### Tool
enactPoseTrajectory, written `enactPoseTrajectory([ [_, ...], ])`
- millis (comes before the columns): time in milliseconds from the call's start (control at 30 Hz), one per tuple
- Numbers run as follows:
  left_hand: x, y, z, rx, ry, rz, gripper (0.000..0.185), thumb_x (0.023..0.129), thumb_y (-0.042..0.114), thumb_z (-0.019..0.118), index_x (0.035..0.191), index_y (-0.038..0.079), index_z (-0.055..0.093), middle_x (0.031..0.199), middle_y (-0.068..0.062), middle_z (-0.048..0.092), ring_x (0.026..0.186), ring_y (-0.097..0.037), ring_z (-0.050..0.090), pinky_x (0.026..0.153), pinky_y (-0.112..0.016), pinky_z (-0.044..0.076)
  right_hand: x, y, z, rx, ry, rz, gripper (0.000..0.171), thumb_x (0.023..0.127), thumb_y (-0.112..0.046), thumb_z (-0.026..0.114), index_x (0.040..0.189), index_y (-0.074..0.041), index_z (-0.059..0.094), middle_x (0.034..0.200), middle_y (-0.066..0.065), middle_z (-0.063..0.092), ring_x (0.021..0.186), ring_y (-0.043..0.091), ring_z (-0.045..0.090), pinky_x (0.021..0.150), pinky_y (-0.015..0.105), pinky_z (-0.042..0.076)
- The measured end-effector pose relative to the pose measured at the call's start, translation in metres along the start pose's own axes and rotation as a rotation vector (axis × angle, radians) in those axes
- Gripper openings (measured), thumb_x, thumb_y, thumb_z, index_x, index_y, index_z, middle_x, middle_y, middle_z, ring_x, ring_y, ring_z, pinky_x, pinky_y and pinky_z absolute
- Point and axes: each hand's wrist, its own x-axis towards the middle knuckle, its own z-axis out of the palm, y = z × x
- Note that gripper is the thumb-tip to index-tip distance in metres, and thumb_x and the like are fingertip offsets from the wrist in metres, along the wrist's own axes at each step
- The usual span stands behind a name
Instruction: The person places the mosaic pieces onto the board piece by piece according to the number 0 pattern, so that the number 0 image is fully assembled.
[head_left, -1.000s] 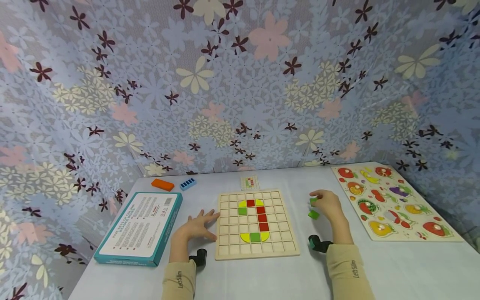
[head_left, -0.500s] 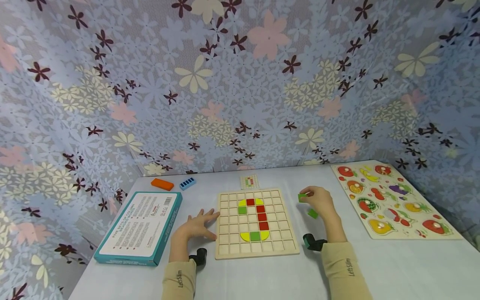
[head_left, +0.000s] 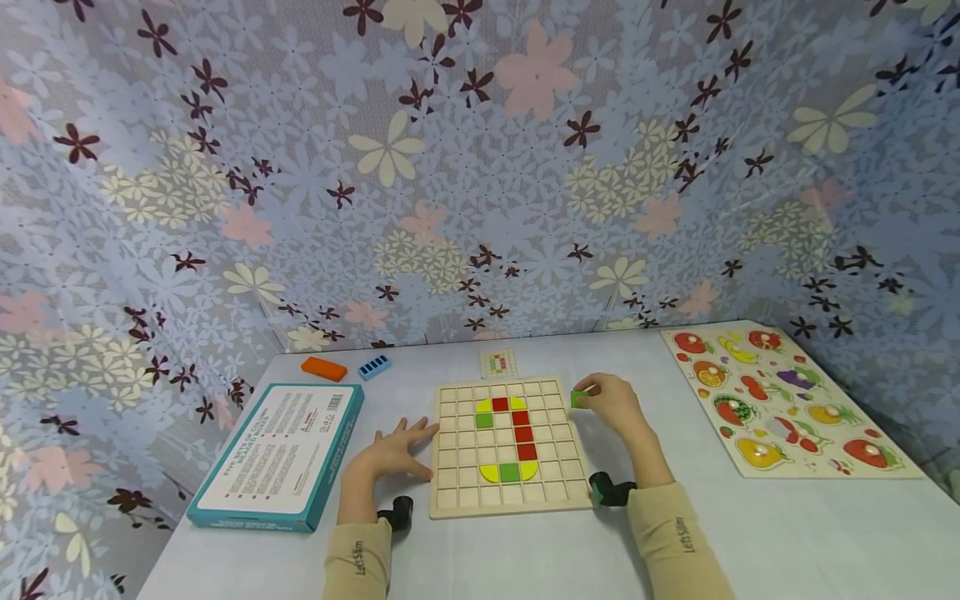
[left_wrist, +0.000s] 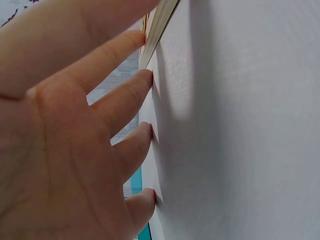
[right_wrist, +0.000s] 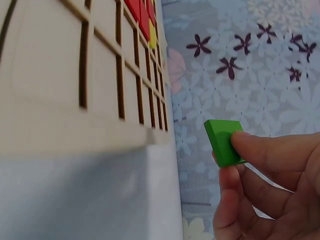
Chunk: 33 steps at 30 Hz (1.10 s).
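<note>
A wooden grid board (head_left: 459, 471) lies in the middle of the white table, with red, yellow and green tiles (head_left: 517, 433) set in its cells. My right hand (head_left: 600, 400) hovers at the board's right edge and pinches a green square tile (head_left: 578, 399) between thumb and fingers. The right wrist view shows the same tile (right_wrist: 225, 142) held just off the board (right_wrist: 60, 75). My left hand (head_left: 397, 450) rests flat on the table against the board's left edge with its fingers spread. In the left wrist view its fingertips (left_wrist: 145, 77) press the table beside the board's edge (left_wrist: 160, 25).
A teal box (head_left: 281, 454) lies left of the board. An orange block (head_left: 325, 368) and a blue block (head_left: 375, 367) sit at the back left. Behind the board lies a small pattern card (head_left: 499, 364). A fruit puzzle board (head_left: 780, 400) lies to the right.
My right hand has carried the green tile leftward from the table to the board's right edge. A second green tile seen on the table earlier is out of sight. My left hand has stayed put.
</note>
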Motion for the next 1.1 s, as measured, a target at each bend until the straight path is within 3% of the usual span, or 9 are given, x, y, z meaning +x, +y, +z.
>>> enactPoseTrajectory([
  [667, -0.003, 0.002, 0.003, -0.004, 0.003, -0.008, 0.078, 0.067, 0.016, 0.078, 0.138, 0.019, 0.045, 0.150, -0.007, 0.029, 0.141, -0.036, 0.008, 0.109, -0.062, -0.004, -0.010, -0.024, 0.017, 0.021, -0.060, -0.095, 0.018, 0.084, -0.008, 0.062, 0.100, -0.002, 0.067, 0.100, 0.017, 0.064, 0.093, 0.031, 0.059, 0.074, 0.043, 0.051],
  [1100, -0.004, 0.003, 0.003, -0.014, 0.017, -0.004, 0.079, 0.067, 0.017, 0.078, 0.138, 0.020, 0.045, 0.150, -0.006, 0.029, 0.141, -0.035, 0.007, 0.109, -0.061, -0.005, -0.015, -0.046, 0.036, 0.047, -0.109, -0.190, 0.012, 0.083, -0.005, 0.063, 0.094, -0.003, 0.068, 0.088, 0.009, 0.062, 0.073, 0.020, 0.056, 0.060, 0.032, 0.048],
])
